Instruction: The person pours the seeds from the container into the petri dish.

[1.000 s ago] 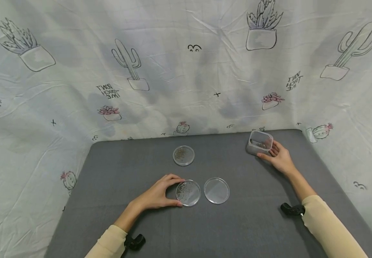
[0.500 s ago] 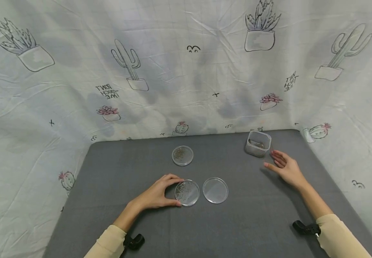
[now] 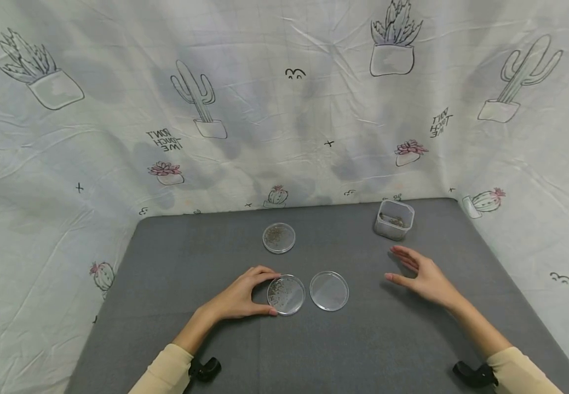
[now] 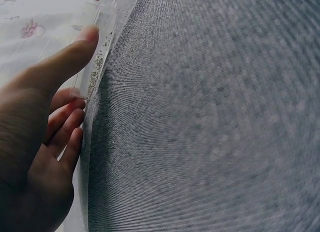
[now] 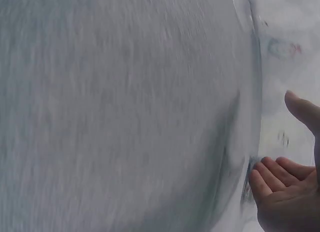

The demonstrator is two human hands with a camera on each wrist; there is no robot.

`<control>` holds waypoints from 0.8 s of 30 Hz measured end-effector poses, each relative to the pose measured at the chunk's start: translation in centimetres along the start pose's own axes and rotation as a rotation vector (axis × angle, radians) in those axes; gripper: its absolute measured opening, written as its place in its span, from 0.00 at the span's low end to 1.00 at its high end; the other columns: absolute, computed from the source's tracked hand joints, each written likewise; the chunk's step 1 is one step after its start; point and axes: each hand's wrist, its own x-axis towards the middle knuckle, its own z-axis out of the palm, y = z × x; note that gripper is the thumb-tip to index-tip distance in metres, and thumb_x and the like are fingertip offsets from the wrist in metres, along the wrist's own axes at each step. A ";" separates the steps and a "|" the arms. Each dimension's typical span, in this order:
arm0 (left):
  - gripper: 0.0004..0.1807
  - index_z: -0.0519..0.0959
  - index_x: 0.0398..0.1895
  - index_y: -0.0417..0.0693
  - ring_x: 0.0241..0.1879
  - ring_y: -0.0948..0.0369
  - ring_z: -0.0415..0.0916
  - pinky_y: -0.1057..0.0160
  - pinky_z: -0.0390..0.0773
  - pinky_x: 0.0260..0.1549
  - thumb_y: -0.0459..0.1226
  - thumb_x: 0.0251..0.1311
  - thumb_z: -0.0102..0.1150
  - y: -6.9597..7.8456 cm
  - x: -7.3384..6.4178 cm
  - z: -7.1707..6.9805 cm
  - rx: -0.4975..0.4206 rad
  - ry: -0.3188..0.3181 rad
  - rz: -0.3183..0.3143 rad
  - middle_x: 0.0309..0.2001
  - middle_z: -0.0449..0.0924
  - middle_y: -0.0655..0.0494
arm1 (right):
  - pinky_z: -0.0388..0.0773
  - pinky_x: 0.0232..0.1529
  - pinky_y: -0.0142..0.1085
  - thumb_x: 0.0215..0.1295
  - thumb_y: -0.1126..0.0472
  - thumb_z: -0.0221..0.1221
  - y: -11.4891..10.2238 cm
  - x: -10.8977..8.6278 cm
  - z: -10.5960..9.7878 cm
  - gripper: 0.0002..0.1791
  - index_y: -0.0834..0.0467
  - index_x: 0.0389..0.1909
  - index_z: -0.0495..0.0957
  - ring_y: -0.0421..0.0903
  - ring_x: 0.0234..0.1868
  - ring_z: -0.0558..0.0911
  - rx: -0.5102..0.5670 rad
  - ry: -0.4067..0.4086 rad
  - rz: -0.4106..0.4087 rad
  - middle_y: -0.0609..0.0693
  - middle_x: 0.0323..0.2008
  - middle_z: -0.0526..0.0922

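My left hand (image 3: 240, 294) holds a round clear petri dish (image 3: 286, 294) by its edge, thumb at the near side and fingers at the far side. Small dark grains lie in its left half, and they also show in the left wrist view. Just right of it sits a clear petri dish lid (image 3: 329, 291) with nothing visible in it. My right hand (image 3: 424, 278) is over the table to the right of the lid, thumb and fingers spread apart and nothing between them. Beyond that hand stands a square clear plastic tub (image 3: 395, 220) with brownish bits inside.
Another clear petri dish (image 3: 279, 238) with brownish grains sits farther back on the grey table (image 3: 190, 246). A white cloth (image 3: 245, 109) printed with cacti hangs behind the table and along its sides.
My right hand has let go of the tub, drawn back toward me and then moved left. The tub stays at the back right. My left hand keeps its hold on the dish.
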 end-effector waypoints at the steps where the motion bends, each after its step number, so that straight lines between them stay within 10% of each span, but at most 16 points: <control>1: 0.44 0.78 0.75 0.54 0.70 0.55 0.76 0.44 0.77 0.72 0.53 0.55 0.84 0.0 0.0 0.0 0.001 0.000 0.000 0.69 0.78 0.57 | 0.76 0.68 0.21 0.69 0.56 0.75 -0.3 0.0 0.4 0.44 0.69 0.78 0.67 0.72 0.73 0.77 -0.025 -0.010 -0.018 0.69 0.75 0.75; 8: 0.44 0.78 0.75 0.54 0.69 0.56 0.76 0.46 0.77 0.71 0.54 0.55 0.84 -0.2 0.1 0.1 0.011 0.003 0.011 0.69 0.79 0.58 | 0.78 0.68 0.63 0.63 0.49 0.79 -1.8 0.7 3.0 0.46 0.65 0.76 0.72 0.67 0.72 0.81 -0.179 -0.055 -0.141 0.62 0.73 0.80; 24: 0.44 0.79 0.75 0.53 0.69 0.55 0.76 0.45 0.77 0.71 0.52 0.54 0.85 -0.2 0.1 0.1 0.015 0.007 0.012 0.69 0.79 0.56 | 0.77 0.71 0.63 0.53 0.40 0.83 -2.4 2.0 7.2 0.56 0.63 0.78 0.71 0.65 0.75 0.79 -0.223 -0.143 -0.305 0.61 0.75 0.78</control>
